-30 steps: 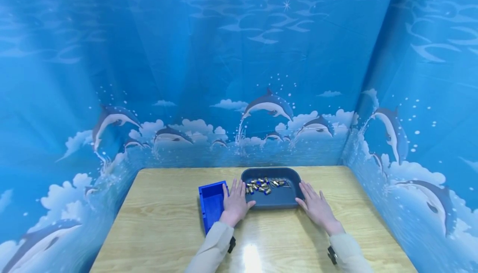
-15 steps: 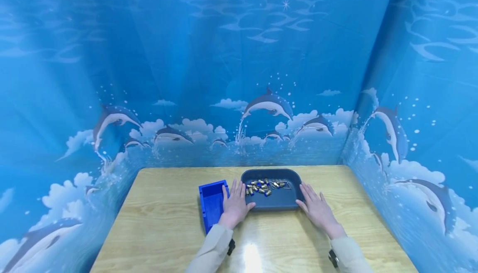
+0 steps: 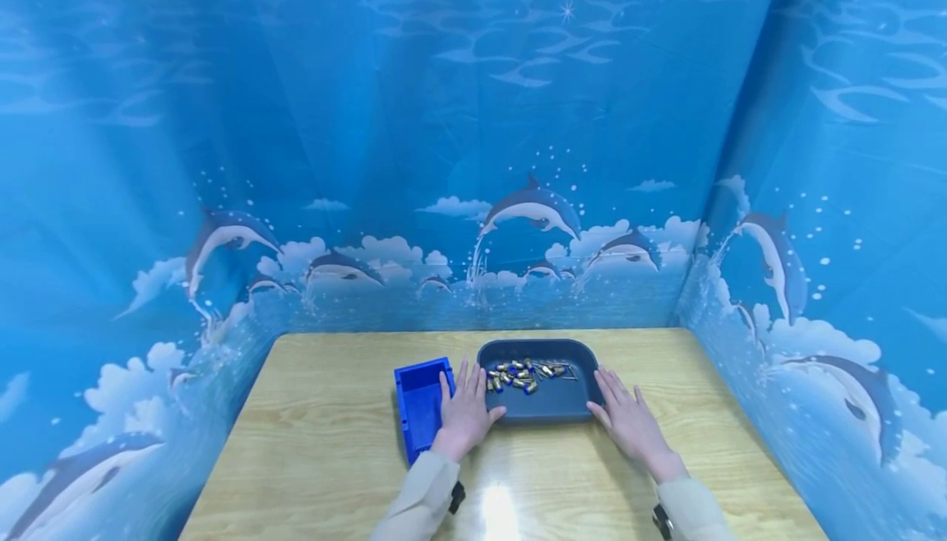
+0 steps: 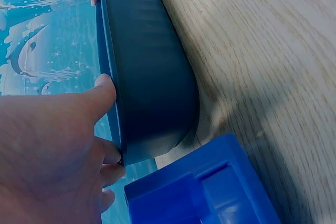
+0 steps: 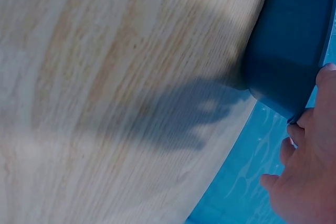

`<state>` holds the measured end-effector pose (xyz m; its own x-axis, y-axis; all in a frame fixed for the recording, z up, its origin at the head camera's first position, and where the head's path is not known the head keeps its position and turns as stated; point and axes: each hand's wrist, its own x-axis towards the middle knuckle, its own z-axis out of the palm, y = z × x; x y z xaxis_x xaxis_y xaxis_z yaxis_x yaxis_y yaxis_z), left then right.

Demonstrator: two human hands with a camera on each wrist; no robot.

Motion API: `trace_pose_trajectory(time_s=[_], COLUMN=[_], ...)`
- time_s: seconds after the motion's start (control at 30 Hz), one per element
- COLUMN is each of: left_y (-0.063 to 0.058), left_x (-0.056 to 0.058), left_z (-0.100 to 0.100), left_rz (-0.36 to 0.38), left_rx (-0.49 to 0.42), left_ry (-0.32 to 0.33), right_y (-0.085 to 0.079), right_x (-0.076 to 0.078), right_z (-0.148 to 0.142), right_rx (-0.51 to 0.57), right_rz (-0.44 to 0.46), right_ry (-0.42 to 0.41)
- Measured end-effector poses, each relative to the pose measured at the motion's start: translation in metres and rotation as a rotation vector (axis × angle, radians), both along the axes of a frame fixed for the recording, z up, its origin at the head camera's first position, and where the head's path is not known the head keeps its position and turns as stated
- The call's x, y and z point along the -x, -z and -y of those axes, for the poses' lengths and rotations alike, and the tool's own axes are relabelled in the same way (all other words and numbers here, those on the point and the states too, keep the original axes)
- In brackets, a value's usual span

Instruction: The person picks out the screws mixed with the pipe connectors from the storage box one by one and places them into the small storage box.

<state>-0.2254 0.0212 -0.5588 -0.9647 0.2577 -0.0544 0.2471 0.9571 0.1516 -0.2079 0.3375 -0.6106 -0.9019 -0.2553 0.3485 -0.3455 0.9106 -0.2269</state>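
A dark grey-blue tray [image 3: 555, 405] with rounded corners stands on the table. Brass-coloured cylindrical pieces [image 3: 521, 376], some with blue ends, lie in its left and middle part, with thin metal pins beside them. At the tray's left end my left hand [image 3: 464, 419] has its fingers laid straight along the side, the thumb [image 4: 106, 90] at the near rim. My right hand [image 3: 635, 426] mirrors this at the right end, fingertips right at the rim. Between the left hand and the table's left side is a blue plastic bin [image 3: 423, 411], partly covered by that hand.
The wooden table [image 3: 333, 442] has a bright reflection near its front. Blue dolphin-print curtains [image 3: 414, 154] enclose the back and both sides. A black wrist strap piece [image 3: 457, 497] shows under the left sleeve, and another by the right.
The tray, with its metal pieces, has slid slightly nearer to me. Both hands keep about the same pose at its ends, and the blue bin stays in place.
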Motion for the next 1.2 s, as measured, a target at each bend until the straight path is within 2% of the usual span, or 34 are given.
trace_pose_trajectory(time_s=[0.33,0.53,0.73,0.97,1.2], left_y=[0.0,-0.001,-0.002,0.001,0.004], left_x=[-0.007,-0.011,-0.014,-0.018,-0.023], left_z=[0.002,0.003,0.004,0.006,0.007], left_rz=[-0.018,-0.017,-0.022,-0.021,-0.032], left_rx=[0.006,0.002,0.017,0.008,-0.025], left_ry=[0.006,0.009,0.015,0.015,0.016], right_y=[-0.001,-0.002,-0.008,-0.013,-0.012], right_x=[-0.006,-0.009,-0.014,-0.019,-0.023], right_z=[0.002,0.003,0.006,0.009,0.01], right_rx=[0.001,-0.031,-0.004,-0.027,-0.027], right_rz=[-0.023,0.0,-0.015,0.04,0.039], right_ry=[0.0,0.013,0.004,0.028,0.024])
